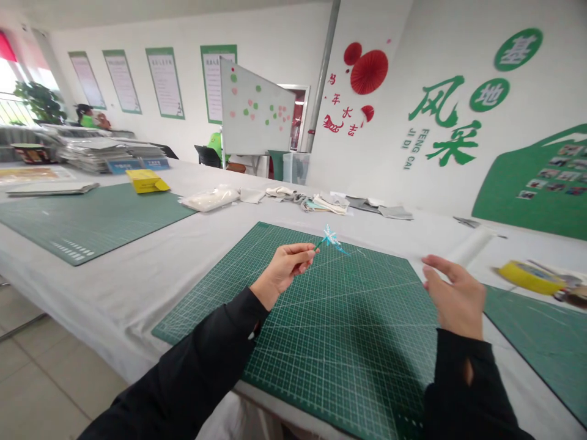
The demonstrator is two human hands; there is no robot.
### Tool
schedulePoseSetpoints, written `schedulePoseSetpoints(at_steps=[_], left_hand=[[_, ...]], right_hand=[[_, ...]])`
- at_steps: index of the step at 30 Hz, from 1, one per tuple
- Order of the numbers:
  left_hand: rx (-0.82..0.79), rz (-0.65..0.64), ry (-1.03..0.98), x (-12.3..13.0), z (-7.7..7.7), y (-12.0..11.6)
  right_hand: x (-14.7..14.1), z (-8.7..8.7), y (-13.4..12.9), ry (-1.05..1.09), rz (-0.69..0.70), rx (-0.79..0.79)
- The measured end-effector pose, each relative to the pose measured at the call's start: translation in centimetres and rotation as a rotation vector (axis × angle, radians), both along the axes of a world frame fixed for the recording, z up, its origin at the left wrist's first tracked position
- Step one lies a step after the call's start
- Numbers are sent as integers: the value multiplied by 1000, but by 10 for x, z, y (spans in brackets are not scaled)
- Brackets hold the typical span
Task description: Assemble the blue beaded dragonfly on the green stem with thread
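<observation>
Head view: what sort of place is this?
Probably a handicraft workshop or training room. Green cutting mats lie on a long white-covered table, with fabric scraps nearby. The left hand holds a small turquoise dragonfly-shaped craft piece. Posters line the wall.

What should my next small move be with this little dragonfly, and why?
Probably bring your empty right hand across to steady the teal dragonfly craft, since only your left hand pinches its thin stem, held up above the green cutting mat.
</observation>
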State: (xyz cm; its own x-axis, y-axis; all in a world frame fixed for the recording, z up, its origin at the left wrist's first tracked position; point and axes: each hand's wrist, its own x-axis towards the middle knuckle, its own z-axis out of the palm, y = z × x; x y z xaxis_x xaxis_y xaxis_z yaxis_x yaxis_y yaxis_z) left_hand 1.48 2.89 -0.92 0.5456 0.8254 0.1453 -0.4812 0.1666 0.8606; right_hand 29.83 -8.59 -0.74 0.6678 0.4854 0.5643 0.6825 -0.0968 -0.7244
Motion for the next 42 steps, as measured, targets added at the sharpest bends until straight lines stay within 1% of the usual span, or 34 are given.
schedulePoseSetpoints(at_steps=[1,2,3,4,5,6,7,8,9,11,15,19,23,27,29,31,35,38,42], left_hand=[[-2,-7,6,1,-1,-1],[-2,-13,10,2,-1,-3],[1,-24,20,4,-1,-6],[7,-38,35,6,-1,-9],[21,-39,46,7,-1,-12],[36,-37,55,9,-1,-15],[33,-33,64,10,-1,-18],[21,-30,67,11,-1,-20],[16,-29,63,12,-1,-21],[19,-7,38,14,-2,-21],[-7,62,-3,14,-3,-15],[-72,106,-24,12,-2,-11],[-99,132,-8,10,1,-10],[-122,123,7,8,3,-12],[-135,107,9,8,4,-13],[-145,99,29,7,5,-12],[-180,64,140,5,6,-11],[-160,-1,248,4,6,-12],[-66,-43,329,3,9,-16]], right_hand=[[-20,2,4,174,136,39],[-43,3,10,314,338,40],[-66,4,15,426,559,6],[-89,3,21,517,741,-47],[-109,2,25,594,873,-102],[-125,0,28,643,961,-139],[-137,-1,30,665,1008,-161],[-145,-3,31,646,1016,-147],[-149,-5,31,596,994,-120],[-148,-8,29,445,884,-69],[-136,-13,26,108,644,11],[-134,-12,25,-300,517,142],[-132,4,15,-716,404,252],[-122,27,5,-1053,379,285],[-116,39,3,-1175,380,294],[-112,51,4,-1247,399,325],[-105,71,6,-1299,429,380],[-100,78,5,-1285,437,380],[-95,84,-2,-1228,423,353]])
